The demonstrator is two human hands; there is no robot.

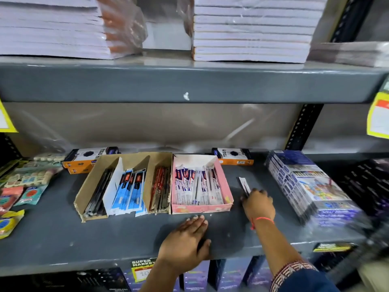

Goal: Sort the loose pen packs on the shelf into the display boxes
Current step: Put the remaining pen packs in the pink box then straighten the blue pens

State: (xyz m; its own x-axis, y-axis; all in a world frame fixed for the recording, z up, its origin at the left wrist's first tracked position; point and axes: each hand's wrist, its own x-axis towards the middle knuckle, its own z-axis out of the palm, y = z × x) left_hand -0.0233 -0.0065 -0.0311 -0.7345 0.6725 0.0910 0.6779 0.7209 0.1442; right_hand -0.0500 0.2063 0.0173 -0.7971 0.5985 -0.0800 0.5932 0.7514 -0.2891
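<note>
Two hands at a gray shelf with pen boxes

The big gray shelf point(84, 239) holds a brown box point(88, 190) with three parts: black pens on the left, blue packs in the middle, red packs on the right. Touching its right side is a pink box point(226, 190) full of white pen packs. Above, stacks of notebooks point(250, 32) sit on the higher shelf. The left hand point(187, 239) lies flat on the shelf just in front of the pink box, its fingers point(196, 218) spread flat and holding nothing. The right hand point(260, 204) is on the shelf just right of the pink box, its fingers closed on one loose pen pack point(244, 185), which sticks up and away from the hand.
</note>
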